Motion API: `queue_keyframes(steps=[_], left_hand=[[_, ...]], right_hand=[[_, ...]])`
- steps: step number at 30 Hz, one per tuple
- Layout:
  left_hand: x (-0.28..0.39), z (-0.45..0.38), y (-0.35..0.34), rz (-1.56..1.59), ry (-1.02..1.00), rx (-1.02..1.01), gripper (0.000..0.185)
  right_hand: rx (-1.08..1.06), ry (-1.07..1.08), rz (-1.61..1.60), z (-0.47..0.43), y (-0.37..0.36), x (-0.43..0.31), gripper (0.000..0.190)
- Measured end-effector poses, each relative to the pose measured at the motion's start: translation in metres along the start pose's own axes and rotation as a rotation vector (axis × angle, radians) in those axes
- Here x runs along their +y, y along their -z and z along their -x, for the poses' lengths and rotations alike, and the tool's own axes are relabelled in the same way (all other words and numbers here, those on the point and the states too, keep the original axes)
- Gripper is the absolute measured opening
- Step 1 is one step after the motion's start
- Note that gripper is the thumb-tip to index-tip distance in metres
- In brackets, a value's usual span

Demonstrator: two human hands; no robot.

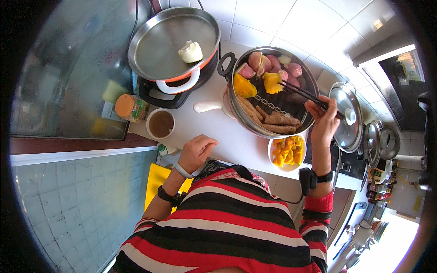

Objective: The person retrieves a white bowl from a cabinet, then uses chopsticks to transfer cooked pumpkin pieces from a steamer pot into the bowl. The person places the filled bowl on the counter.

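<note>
My right hand (322, 117) grips a pair of black chopsticks (300, 92) over a round steel steamer pot (235, 105). The chopstick tips touch a yellow pumpkin piece (273, 83) above the pot's dark bottom. Another pumpkin piece (244, 86) lies at the pot's left wall. Pink-skinned tubers (271, 63) fill the far side; long brown pieces (280, 123) lie at the near side. A metal chain-like strip (271, 104) runs between. Below the pot's rim, a white bowl (270, 155) holds several pumpkin pieces. My left hand (198, 153) is empty, fingers curled together, near the counter's front edge.
At the upper left, an orange pot (177, 78) with a pale bun-like lump (190, 52) stands on a black cooker (164, 99). Nearby are a bowl of brown liquid (160, 123) and an orange-capped jar (131, 107). Pot lids (346, 116) stand at right. A glass panel (75, 75) borders the left.
</note>
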State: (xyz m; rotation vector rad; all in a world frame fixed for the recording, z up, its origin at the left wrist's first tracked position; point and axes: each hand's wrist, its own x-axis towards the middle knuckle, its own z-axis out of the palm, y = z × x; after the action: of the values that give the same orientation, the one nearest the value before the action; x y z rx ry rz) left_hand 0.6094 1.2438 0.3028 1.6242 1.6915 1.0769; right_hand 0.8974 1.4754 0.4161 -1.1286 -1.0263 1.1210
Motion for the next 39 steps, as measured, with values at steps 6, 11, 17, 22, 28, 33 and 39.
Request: queue_keyframes(steps=[6, 11, 17, 22, 28, 33, 39], left_hand=[[0.011, -0.002, -0.011, 0.019, 0.026, -0.038, 0.01], [0.016, -0.001, -0.026, 0.022, 0.012, -0.076, 0.009], [0.026, -0.001, -0.043, 0.006, 0.04, -0.171, 0.009], [0.041, -0.003, -0.052, -0.007, 0.031, -0.207, 0.009], [0.048, 0.003, -0.058, -0.026, -0.006, -0.218, 0.011], [0.048, 0.011, -0.06, -0.047, 0.012, -0.218, 0.012], [0.046, 0.013, -0.064, -0.056, 0.026, -0.25, 0.012]], right_hand=[[0.114, -0.047, -0.24, 0.03, 0.094, -0.01, 0.036], [0.276, -0.07, -0.318, 0.081, 0.177, -0.014, 0.035], [0.437, -0.109, -0.241, 0.137, 0.243, 0.026, 0.034], [0.574, -0.167, -0.196, 0.153, 0.265, 0.068, 0.033], [0.593, -0.226, -0.222, 0.154, 0.281, 0.106, 0.034], [0.654, -0.319, -0.292, 0.155, 0.289, 0.114, 0.035], [0.508, -0.433, -0.301, 0.16, 0.27, 0.122, 0.036]])
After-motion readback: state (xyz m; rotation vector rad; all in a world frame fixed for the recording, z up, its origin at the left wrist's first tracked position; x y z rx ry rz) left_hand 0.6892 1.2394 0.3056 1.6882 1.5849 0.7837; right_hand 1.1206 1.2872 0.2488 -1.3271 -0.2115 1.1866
